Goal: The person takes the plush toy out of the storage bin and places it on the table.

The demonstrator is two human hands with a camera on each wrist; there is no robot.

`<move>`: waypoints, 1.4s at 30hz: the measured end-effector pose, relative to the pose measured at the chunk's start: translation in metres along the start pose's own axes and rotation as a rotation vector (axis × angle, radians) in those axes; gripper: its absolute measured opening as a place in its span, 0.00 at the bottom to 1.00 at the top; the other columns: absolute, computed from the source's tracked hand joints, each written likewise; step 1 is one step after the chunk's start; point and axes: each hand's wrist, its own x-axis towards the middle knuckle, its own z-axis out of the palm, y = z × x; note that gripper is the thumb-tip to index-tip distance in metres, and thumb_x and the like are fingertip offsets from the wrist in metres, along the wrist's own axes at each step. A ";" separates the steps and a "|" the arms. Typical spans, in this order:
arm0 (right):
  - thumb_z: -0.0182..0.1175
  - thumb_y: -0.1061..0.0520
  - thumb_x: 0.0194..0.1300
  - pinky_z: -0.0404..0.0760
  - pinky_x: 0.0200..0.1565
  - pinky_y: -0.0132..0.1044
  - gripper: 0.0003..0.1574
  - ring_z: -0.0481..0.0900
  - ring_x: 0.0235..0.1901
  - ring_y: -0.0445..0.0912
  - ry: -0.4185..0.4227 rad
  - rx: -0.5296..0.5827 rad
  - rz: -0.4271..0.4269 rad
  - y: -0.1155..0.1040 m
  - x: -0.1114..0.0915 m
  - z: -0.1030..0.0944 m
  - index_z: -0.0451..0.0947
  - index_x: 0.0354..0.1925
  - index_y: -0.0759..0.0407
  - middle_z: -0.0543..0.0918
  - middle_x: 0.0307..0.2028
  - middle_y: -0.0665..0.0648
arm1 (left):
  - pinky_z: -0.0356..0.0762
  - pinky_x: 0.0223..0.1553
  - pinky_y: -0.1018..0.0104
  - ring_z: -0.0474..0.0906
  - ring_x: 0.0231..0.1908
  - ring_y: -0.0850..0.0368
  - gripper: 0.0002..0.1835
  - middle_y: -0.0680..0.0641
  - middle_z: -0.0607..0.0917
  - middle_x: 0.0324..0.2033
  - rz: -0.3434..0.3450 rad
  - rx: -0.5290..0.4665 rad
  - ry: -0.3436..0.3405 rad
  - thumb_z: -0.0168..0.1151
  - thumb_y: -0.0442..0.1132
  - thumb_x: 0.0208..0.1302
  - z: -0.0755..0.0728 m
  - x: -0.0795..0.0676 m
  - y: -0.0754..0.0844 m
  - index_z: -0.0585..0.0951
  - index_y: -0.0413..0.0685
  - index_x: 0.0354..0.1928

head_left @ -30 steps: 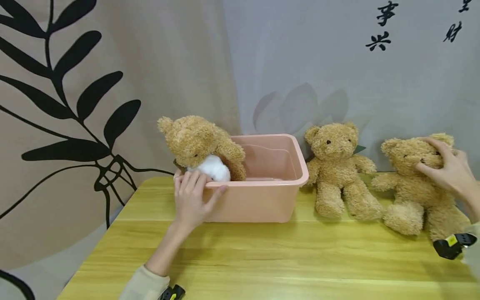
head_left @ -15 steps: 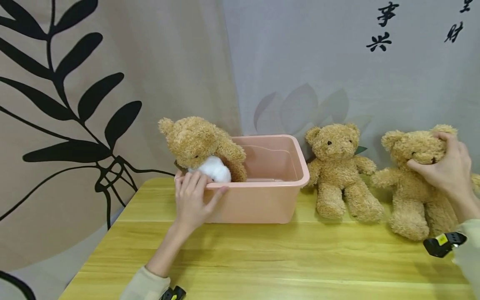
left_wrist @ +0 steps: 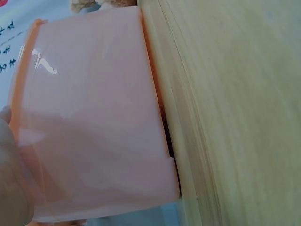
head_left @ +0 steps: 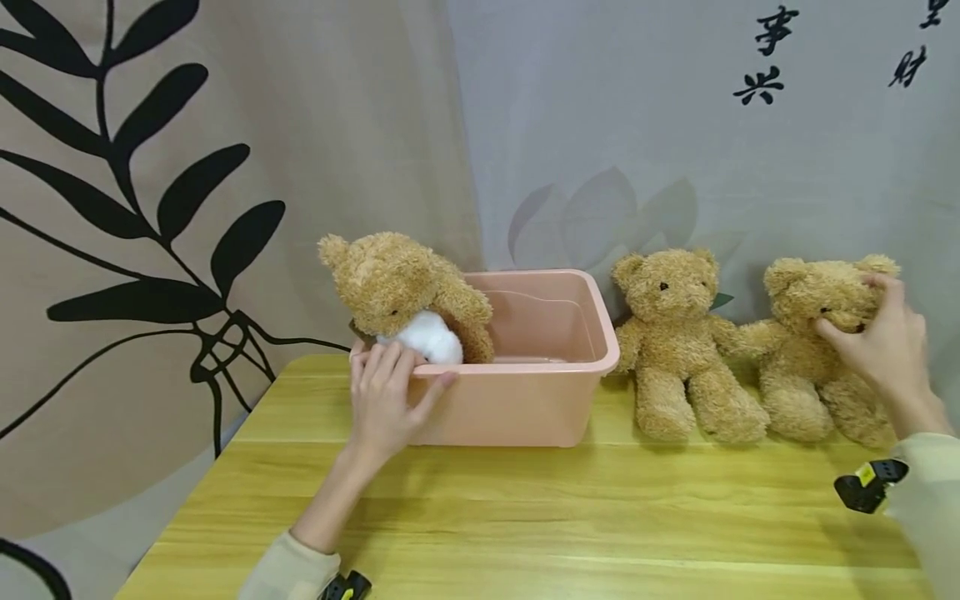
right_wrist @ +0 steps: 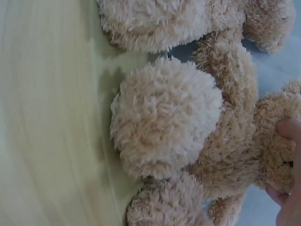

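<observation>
My left hand (head_left: 386, 398) grips the near left rim of a pink plastic bin (head_left: 510, 407), fingers over the edge and thumb along the outside. A tan teddy bear (head_left: 382, 283) slumps in the bin's left end, beside a white fluffy thing (head_left: 426, 337). At the right, my right hand (head_left: 881, 333) holds another teddy bear (head_left: 798, 367) by the head, thumb on its face. This bear sits upright, its arm overlapping that of a middle teddy bear (head_left: 670, 342) beside the bin. Up close in the right wrist view is the held bear's fuzzy foot (right_wrist: 164, 117).
Everything stands on a wooden table (head_left: 562, 517). Behind it hangs a pale cloth backdrop (head_left: 360, 125) with black leaf prints and characters. A bit of green leaf (head_left: 721, 300) shows behind the middle bear.
My right hand has shifted the right bear leftward, closer to the middle bear, and stood it more upright. The left hand and the bin have stayed in place.
</observation>
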 end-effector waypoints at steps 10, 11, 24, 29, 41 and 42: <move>0.60 0.61 0.68 0.55 0.60 0.73 0.43 0.52 0.66 0.77 0.118 0.051 -0.049 -0.011 0.005 0.009 0.51 0.74 0.62 0.55 0.74 0.72 | 0.59 0.57 0.32 0.68 0.32 0.47 0.32 0.48 0.73 0.26 0.002 0.000 -0.009 0.51 0.69 0.70 0.001 -0.001 -0.001 0.71 0.45 0.27; 0.60 0.61 0.69 0.55 0.61 0.73 0.43 0.52 0.67 0.77 0.106 0.051 -0.037 -0.012 0.007 0.009 0.50 0.74 0.62 0.55 0.73 0.73 | 0.59 0.57 0.32 0.68 0.32 0.47 0.32 0.48 0.73 0.26 0.002 -0.002 -0.009 0.51 0.69 0.70 0.001 -0.001 -0.001 0.71 0.45 0.27; 0.56 0.53 0.73 0.59 0.57 0.77 0.51 0.51 0.66 0.81 -0.095 -0.035 0.106 -0.013 0.024 0.003 0.37 0.78 0.61 0.48 0.72 0.81 | 0.59 0.57 0.31 0.68 0.31 0.47 0.31 0.49 0.71 0.25 0.016 0.011 0.003 0.53 0.68 0.70 0.002 0.000 -0.001 0.70 0.45 0.27; 0.55 0.52 0.73 0.59 0.54 0.79 0.51 0.50 0.65 0.82 -0.123 -0.055 0.126 -0.016 0.025 0.002 0.36 0.79 0.59 0.44 0.71 0.84 | 0.58 0.58 0.30 0.69 0.32 0.47 0.32 0.48 0.72 0.26 0.011 0.022 -0.008 0.52 0.68 0.70 0.002 -0.002 -0.002 0.70 0.45 0.27; 0.50 0.44 0.75 0.55 0.58 0.78 0.49 0.50 0.65 0.81 -0.126 -0.052 0.175 -0.012 0.016 0.011 0.38 0.77 0.66 0.44 0.69 0.85 | 0.59 0.58 0.33 0.68 0.33 0.47 0.32 0.48 0.73 0.26 0.004 0.016 -0.017 0.51 0.69 0.70 0.001 -0.002 -0.002 0.70 0.46 0.27; 0.50 0.44 0.75 0.54 0.58 0.78 0.50 0.50 0.66 0.81 -0.119 -0.041 0.175 -0.013 0.016 0.011 0.38 0.77 0.65 0.43 0.70 0.85 | 0.59 0.57 0.33 0.69 0.33 0.47 0.32 0.48 0.73 0.26 0.004 0.014 -0.011 0.51 0.69 0.70 0.001 -0.002 -0.002 0.70 0.46 0.27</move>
